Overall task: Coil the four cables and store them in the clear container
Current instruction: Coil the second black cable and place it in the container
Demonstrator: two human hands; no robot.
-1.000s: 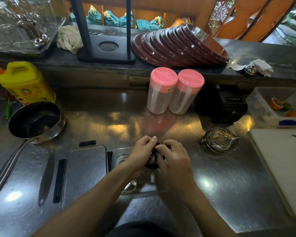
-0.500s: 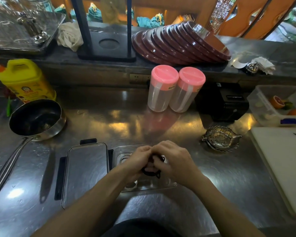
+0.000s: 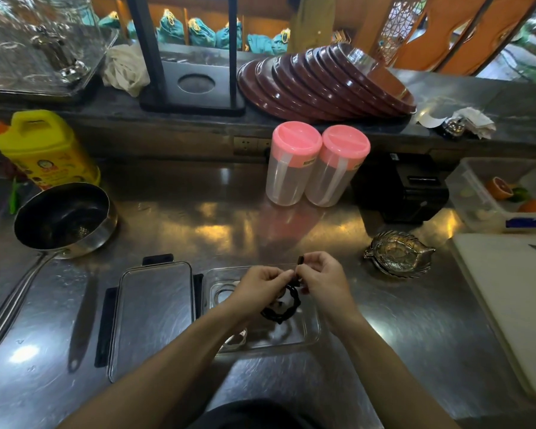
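Observation:
A black braided cable (image 3: pixel 283 308) hangs in a small loop above the clear container (image 3: pixel 311 334) on the steel counter. My left hand (image 3: pixel 257 289) pinches the top of the loop from the left. My right hand (image 3: pixel 324 280) pinches the cable's end, whose black plug sticks up above the fingers. Inside the container lies a white coiled cable (image 3: pixel 235 339), partly hidden by my left forearm. The container's lid (image 3: pixel 153 317) with black clips lies flat just to its left.
A saucepan (image 3: pixel 64 216) with a long handle lies at the left, and a yellow jug (image 3: pixel 44 147) stands behind it. Two pink-lidded jars (image 3: pixel 316 164) stand at the back. At the right are a metal leaf dish (image 3: pixel 398 253), a white cutting board (image 3: pixel 514 292) and a fruit tub (image 3: pixel 483 193).
My hands have come slightly apart and lifted. The black cable, bunched between them before, now hangs as an open loop over the container.

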